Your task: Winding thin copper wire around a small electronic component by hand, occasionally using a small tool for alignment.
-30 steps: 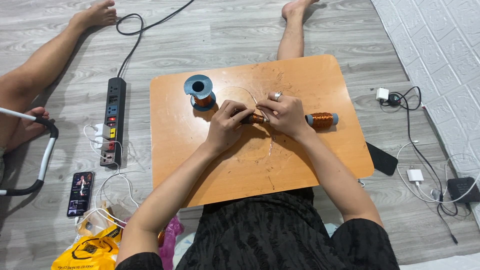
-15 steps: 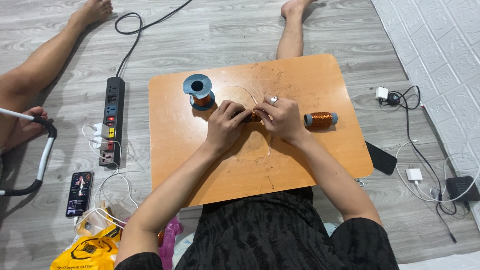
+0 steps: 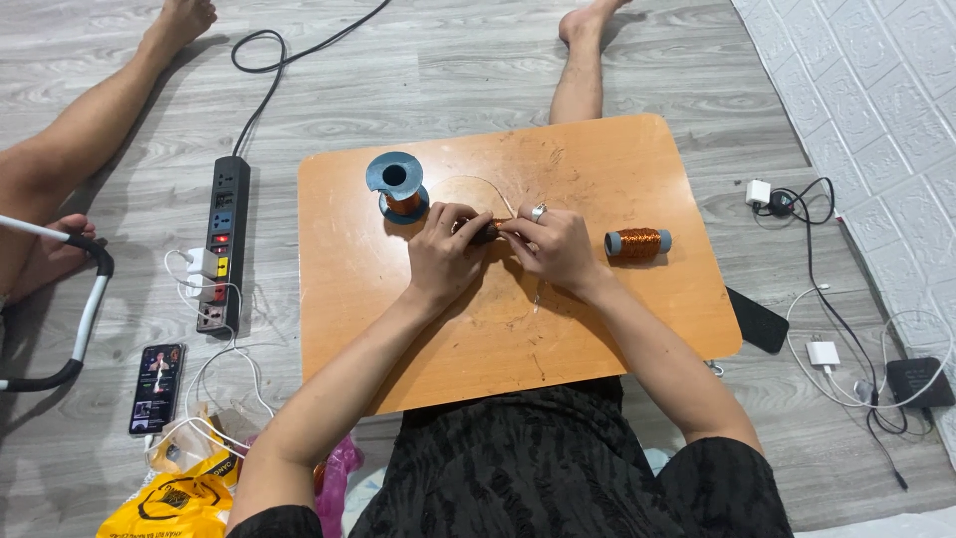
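Head view is showing both hands meeting over a small copper-wound coil at the middle of the low wooden table. Left hand is pinching the coil's body; right hand is gripping its end with fine wire looping toward 12 o'clock. Winding is looking partly done: a blue spool at 10 o'clock and a wound bobbin at 3 o'clock are sitting untouched. Grey plank floor is surrounding everything, power strip at 9 o'clock.
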